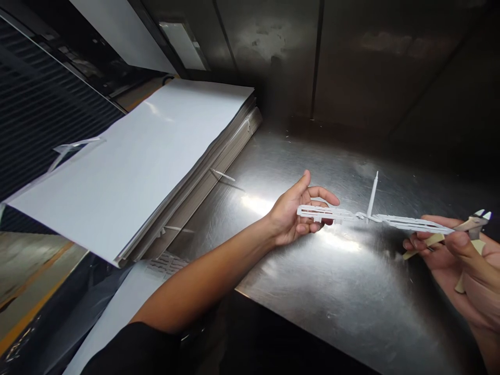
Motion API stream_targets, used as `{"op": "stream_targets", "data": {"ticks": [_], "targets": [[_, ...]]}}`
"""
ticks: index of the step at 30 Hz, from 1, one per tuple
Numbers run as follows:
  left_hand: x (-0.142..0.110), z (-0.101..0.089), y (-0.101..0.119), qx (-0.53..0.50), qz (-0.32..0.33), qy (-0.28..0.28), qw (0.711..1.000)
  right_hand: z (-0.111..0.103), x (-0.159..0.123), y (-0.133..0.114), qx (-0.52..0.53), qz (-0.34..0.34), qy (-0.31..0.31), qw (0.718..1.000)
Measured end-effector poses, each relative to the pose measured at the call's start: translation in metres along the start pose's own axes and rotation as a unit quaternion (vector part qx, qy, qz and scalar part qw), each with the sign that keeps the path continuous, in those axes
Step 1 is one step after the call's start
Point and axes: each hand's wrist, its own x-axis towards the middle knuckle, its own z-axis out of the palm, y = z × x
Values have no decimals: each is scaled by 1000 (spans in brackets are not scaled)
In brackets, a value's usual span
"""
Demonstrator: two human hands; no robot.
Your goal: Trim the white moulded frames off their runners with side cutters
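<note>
Plastic sprue (406, 223) in half-closed left grip (292, 216)

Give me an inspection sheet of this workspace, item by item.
Surface: brushed steel table, scuffed, with bright glare patches.
Job's things: white plastic runner; side cutters.
Clutter: stack of white sheets at the table's left; white plastic strip poking out beside it.
Grippers: left hand, bare, fingers around the runner; right hand, bare, fingers around the cutters.
Cables: nothing seen.
Surroundings: dark metal wall behind; floor with a yellow stripe, lower left.
</note>
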Motion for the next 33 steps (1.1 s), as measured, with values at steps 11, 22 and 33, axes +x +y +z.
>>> {"op": "stream_targets", "data": {"ticks": [11,22,33], "targets": [[-2,-2,-3,22,1,8,1000,1,0,-1,2,2,3,1000],[-1,5,-2,44,-11,-8,999,6,0,-4,-9,6,-20,1000],[-4,8,-3,56,-20,33,998,18,-2,-18,34,12,38,999]]}}
